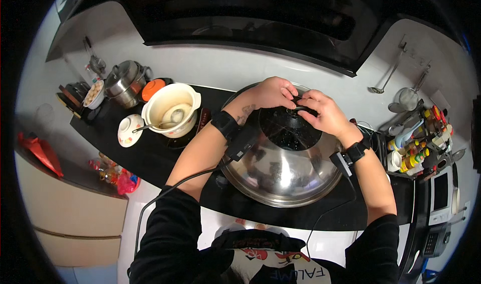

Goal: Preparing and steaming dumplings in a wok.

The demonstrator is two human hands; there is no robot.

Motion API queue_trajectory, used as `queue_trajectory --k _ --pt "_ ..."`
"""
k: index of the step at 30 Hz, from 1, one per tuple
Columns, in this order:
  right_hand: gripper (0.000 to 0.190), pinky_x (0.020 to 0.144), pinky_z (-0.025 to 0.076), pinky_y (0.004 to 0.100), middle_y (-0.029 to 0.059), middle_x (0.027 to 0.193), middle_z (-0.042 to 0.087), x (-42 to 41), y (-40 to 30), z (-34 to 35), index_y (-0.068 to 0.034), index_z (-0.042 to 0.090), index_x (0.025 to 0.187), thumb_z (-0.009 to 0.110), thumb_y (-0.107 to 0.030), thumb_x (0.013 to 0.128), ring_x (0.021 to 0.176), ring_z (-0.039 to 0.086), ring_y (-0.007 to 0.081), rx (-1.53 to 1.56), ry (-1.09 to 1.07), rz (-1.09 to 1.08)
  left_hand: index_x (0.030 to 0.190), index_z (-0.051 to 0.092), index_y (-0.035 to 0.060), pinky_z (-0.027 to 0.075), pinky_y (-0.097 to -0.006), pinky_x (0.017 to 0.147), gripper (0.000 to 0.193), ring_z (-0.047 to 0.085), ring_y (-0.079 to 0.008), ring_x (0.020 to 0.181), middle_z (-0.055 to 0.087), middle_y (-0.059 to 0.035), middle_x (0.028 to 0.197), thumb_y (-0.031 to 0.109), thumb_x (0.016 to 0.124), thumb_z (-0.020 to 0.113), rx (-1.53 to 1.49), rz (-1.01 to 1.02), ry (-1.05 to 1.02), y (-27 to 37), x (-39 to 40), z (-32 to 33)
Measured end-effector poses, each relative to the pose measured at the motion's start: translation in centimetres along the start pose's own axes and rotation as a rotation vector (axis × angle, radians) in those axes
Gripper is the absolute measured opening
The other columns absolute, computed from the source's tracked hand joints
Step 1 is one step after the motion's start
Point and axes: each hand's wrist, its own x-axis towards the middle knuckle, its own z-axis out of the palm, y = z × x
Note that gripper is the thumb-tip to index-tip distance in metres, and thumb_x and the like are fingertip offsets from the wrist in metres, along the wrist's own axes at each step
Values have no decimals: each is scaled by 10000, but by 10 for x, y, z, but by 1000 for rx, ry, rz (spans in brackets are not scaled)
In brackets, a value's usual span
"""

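A large domed steel lid (pixel 282 179) with a dark glass centre (pixel 289 130) covers a wide pan on the stove. Both hands meet at the lid's black knob (pixel 294 110), near the back of the dome. My left hand (pixel 276 92) curls its fingers against the knob from the left. From the right, my right hand (pixel 321 109) pinches the same knob between thumb and fingers. Most of the knob is hidden behind the fingers, and what lies under the lid cannot be seen. Droplets dot the glass.
Left of the lid stands a cream ceramic pot (pixel 171 96) holding a ladle (pixel 176 115), beside its white lid (pixel 130 130). A steel pot (pixel 125 83) and a bowl of eggs (pixel 94 94) stand farther left. At right is a rack of seasoning bottles (pixel 415 160). The range hood (pixel 255 32) overhangs the back.
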Motion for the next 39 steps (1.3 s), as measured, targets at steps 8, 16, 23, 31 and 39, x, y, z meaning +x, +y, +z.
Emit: queue_trajectory --k 8,16,23,31,39 --pt "383 641 474 292 100 850 595 0 17 -3 -44 604 1067 702 -36 697 697 554 188 375 -80 308 1035 583 -8 493 -273 736 372 592 -155 825 622 -119 922 107 711 725 201 135 127 -4 2 13" --pt "403 640 458 250 18 857 594 5 11 -9 -54 606 1068 716 -3 684 703 501 114 459 -140 424 1054 570 -18 492 -268 742 412 592 -154 819 630 -115 912 110 698 732 210 144 162 -3 1 16" --pt "402 649 466 247 10 875 605 6 12 -9 -57 609 1056 721 1 675 724 506 105 434 -145 401 1056 564 -32 497 -271 732 442 602 -156 803 641 -124 882 105 674 738 235 113 192 1 -4 19" --pt "415 702 474 254 9 848 606 6 6 -7 -40 591 1056 713 34 666 740 534 105 459 -130 458 1059 559 -39 502 -271 723 440 617 -174 791 644 -148 898 103 678 725 205 124 248 -2 -8 24" --pt "424 737 473 250 9 883 615 4 9 -5 -40 583 1079 702 49 682 769 546 96 484 -96 443 1115 528 -23 500 -262 731 497 608 -163 814 633 -155 934 79 669 722 230 106 207 3 -10 16"
